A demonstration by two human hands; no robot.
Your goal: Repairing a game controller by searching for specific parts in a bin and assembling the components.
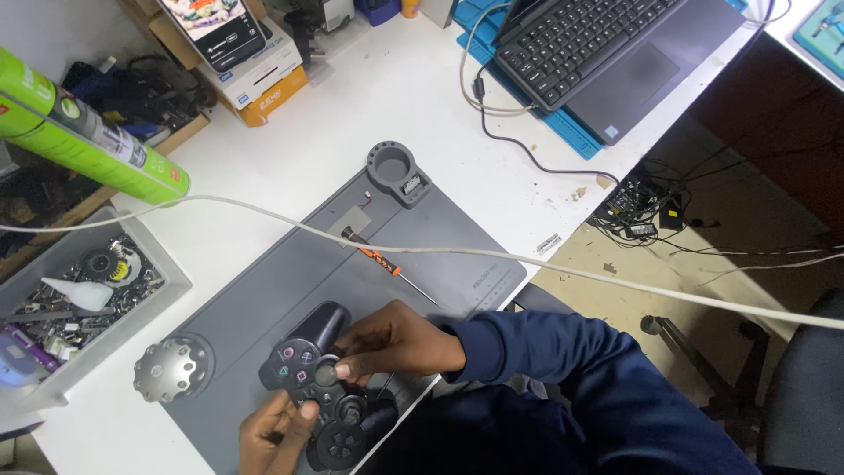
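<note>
I had the black gamepad (321, 387) face up at the near edge of the grey mat (264, 308), gripped in both hands. My right hand (400, 341) came over from the side, fingertips pinched on the right stick. My left hand (272, 435) curled around the lower grip from below, thumb on the shell. The case looked closed and whole; I could see no screws out and no parts laid on the mat. The orange-handled screwdriver (387, 264) lay apart, further up the mat, untouched, so opening seemed not yet begun.
</note>
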